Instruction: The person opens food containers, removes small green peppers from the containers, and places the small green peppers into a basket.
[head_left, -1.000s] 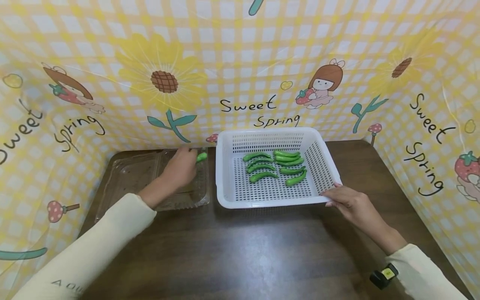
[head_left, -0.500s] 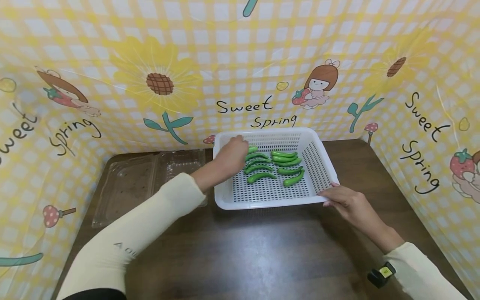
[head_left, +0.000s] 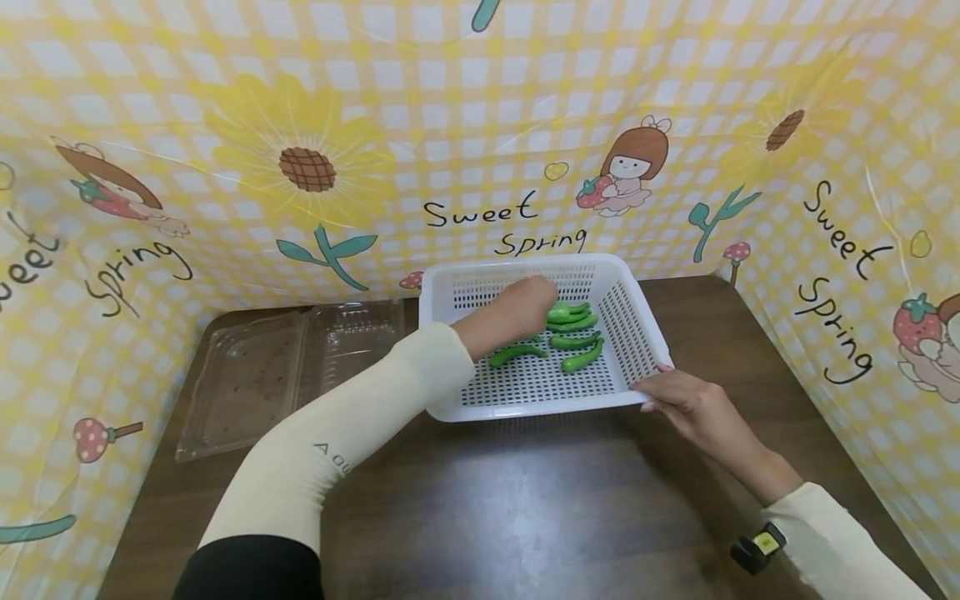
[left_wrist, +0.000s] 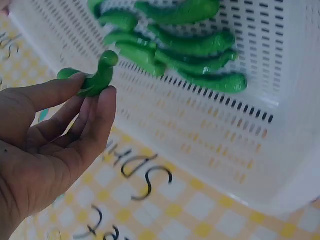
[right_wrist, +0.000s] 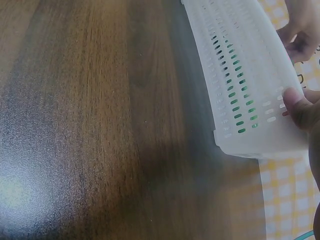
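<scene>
Inside the white perforated plastic basket (head_left: 540,411), my left hand (head_left: 525,304) is above the far part of the floor. In the left wrist view the thumb and fingers of that hand (left_wrist: 55,125) pinch a curved green chili pepper (left_wrist: 97,82), held off the other peppers. Several more green chili peppers (head_left: 583,358) lie in rows on the basket floor; my left hand and forearm hide some. My right hand (head_left: 697,408) grips the basket's near right corner, its thumb (right_wrist: 295,102) against the outside wall in the right wrist view.
A clear plastic clamshell container lies unfolded left of the basket, one half (head_left: 243,383) flat and the other half (head_left: 352,333) beside it. The brown wooden table (head_left: 510,508) meets a yellow checked cloth (head_left: 480,108) standing behind and at both sides.
My left hand has gone from the clear container into the basket, carrying a green chili pepper, then further right across it. My right hand keeps its grip on the corner.
</scene>
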